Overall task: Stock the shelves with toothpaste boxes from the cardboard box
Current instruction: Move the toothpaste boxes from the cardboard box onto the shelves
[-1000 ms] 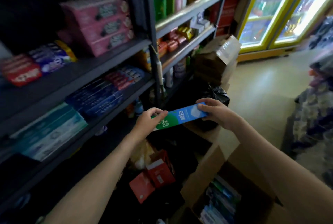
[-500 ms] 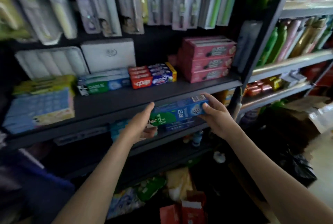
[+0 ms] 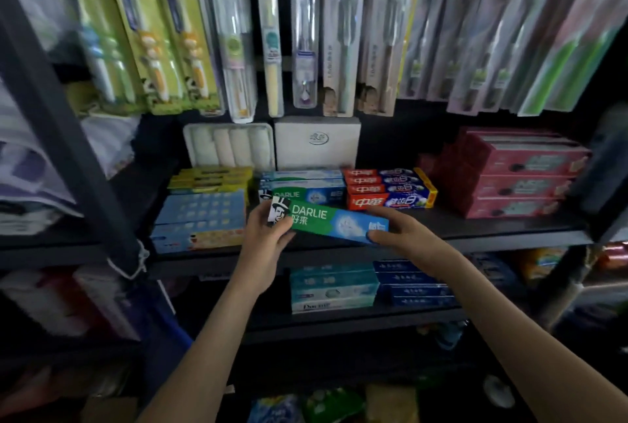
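Note:
A green and blue Darlie toothpaste box (image 3: pixel 334 222) is held level in front of the dark shelf (image 3: pixel 509 239). My left hand (image 3: pixel 265 239) grips its left end, thumb across the printed face. My right hand (image 3: pixel 404 235) pinches its right end. The box hovers just in front of a stack of matching Darlie boxes (image 3: pixel 302 186) standing on that shelf. The cardboard box is out of view.
Red and blue toothpaste boxes (image 3: pixel 390 189) sit right of the Darlie stack, pink boxes (image 3: pixel 520 172) further right, blue and yellow boxes (image 3: pixel 204 205) to the left. Toothbrush packs (image 3: pixel 306 31) hang above. More toothpaste boxes (image 3: pixel 367 285) fill the lower shelf. A dark upright post (image 3: pixel 68 123) stands left.
My view swung from the floor and cardboard box up to the shelves. Both hands carried the Darlie box up and in toward the matching stack on the shelf.

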